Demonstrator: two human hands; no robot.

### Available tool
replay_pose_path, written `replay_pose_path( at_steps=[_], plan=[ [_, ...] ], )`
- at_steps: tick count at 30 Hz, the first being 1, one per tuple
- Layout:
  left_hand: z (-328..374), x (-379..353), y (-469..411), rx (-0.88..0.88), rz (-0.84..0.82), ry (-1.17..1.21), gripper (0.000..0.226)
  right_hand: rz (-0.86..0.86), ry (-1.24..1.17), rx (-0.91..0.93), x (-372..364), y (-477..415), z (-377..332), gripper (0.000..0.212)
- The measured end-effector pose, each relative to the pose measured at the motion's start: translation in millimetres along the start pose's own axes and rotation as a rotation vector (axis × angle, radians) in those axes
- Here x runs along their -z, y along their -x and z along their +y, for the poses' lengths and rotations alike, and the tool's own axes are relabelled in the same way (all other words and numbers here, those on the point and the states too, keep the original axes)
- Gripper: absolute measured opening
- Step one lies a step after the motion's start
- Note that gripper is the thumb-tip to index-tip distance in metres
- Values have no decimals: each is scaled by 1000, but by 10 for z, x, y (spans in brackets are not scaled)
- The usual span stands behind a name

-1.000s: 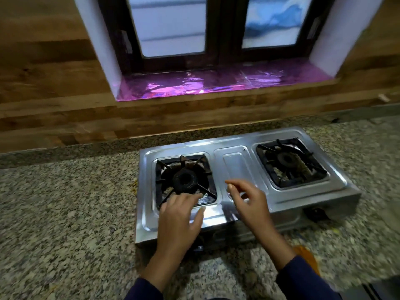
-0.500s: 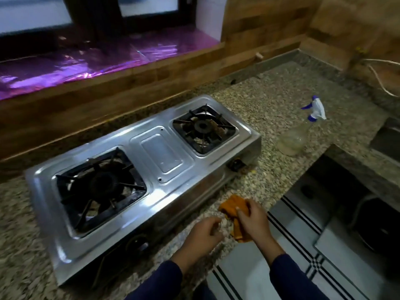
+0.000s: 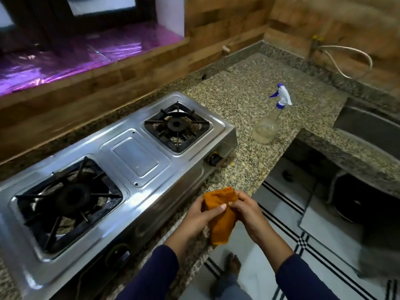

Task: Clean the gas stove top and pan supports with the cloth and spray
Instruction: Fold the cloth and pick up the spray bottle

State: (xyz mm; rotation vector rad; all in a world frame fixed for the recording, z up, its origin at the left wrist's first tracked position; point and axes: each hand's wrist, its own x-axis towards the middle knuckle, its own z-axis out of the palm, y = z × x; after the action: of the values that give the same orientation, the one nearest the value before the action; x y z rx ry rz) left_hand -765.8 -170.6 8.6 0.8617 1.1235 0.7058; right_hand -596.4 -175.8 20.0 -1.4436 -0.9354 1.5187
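A steel two-burner gas stove (image 3: 134, 156) sits on the granite counter, with a black pan support over the left burner (image 3: 69, 200) and another over the right burner (image 3: 176, 126). An orange cloth (image 3: 220, 219) hangs just in front of the stove's front edge, near the counter edge. My left hand (image 3: 201, 217) grips its left side with the thumb on top. My right hand (image 3: 246, 211) pinches its upper right corner. A clear spray bottle (image 3: 268, 124) with a blue and white trigger head stands on the counter to the right of the stove, away from both hands.
The granite counter (image 3: 242, 98) runs right into a corner with a sink (image 3: 368, 126). A white hose (image 3: 346, 61) loops on the back wall. A purple-lined window sill (image 3: 65, 59) lies behind the stove. Below are the tiled floor (image 3: 281, 213) and my foot.
My view swung right from the stove to the counter edge. Both hands left the stove top, the right picked up the orange cloth, and now both hold it raised.
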Motion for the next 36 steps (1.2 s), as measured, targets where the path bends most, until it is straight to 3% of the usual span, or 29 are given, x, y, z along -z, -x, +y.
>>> replay_pose_path(
  at_steps=[3,6,11,14,16,19,20,23,25,32,36],
  plan=[
    [159,-141,-206,-27,-25,2,53,-51,-231,-38,214,-225,-137,30],
    [291,-365,-532,-45,26,0,65,-57,-316,-74,486,-559,-292,23],
    [565,-1000,-1179,-78,157,42,39,3,-70,-114,1280,-1294,-626,25],
    [786,-1333,-1512,-98,249,80,36,193,-7,-25,1730,-1817,-865,30],
    [961,-1538,-1707,-110,320,110,39,319,10,33,2021,-2164,-1084,52],
    [1158,-1712,-1929,-132,378,145,40,269,191,115,2242,-2630,-1358,78],
    [1213,-1761,-1987,-143,396,147,38,224,263,143,2263,-2735,-1430,77],
    [1354,-1906,-2129,-158,458,107,35,106,371,253,2257,-2878,-1520,43],
    [1420,-2024,-2234,-163,474,42,36,142,390,313,2333,-2903,-1457,37],
    [1520,-2731,-2870,-258,247,-207,32,571,-84,393,3307,-2561,-1356,30],
    [1421,-3609,-3499,-277,-15,-307,32,835,-81,449,4281,-2171,-1321,23]
  ],
)
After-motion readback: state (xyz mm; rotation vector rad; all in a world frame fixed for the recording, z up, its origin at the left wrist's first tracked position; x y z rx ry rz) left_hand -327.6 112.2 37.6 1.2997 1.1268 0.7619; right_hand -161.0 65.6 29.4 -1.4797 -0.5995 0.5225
